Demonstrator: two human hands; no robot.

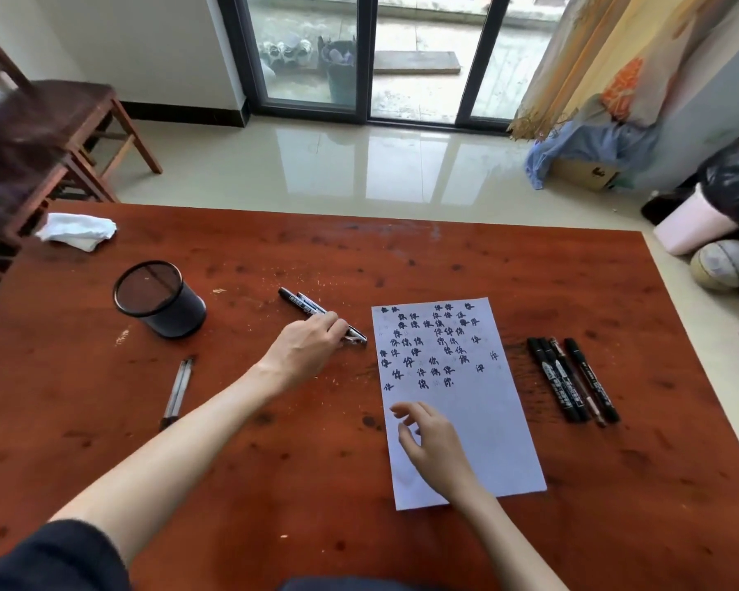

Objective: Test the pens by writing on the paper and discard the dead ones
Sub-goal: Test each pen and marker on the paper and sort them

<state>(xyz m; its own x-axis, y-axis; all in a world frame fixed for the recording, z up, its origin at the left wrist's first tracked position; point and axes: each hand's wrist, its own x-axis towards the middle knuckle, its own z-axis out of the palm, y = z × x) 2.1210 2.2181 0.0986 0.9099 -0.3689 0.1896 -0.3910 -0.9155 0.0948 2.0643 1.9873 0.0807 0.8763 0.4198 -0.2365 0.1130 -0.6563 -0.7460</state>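
Pens (pixel 321 315) at your left hand (pixel 306 349): a small bunch lying on the surface just at 9 o'clock of the paper (pixel 453 398), fingers curled onto them, pinching. Light, stiff, smooth barrels, so they'll likely roll and slip; take one mid-barrel, not by the cap. Right hand (pixel 434 447) hovers over the paper's lower half, fingers loosely spread, holding nothing. Four black markers (pixel 572 379) lie at the paper's 3 o'clock, two clear pens (pixel 178 392) at 8 o'clock, mesh cup (pixel 158 298) at 10.
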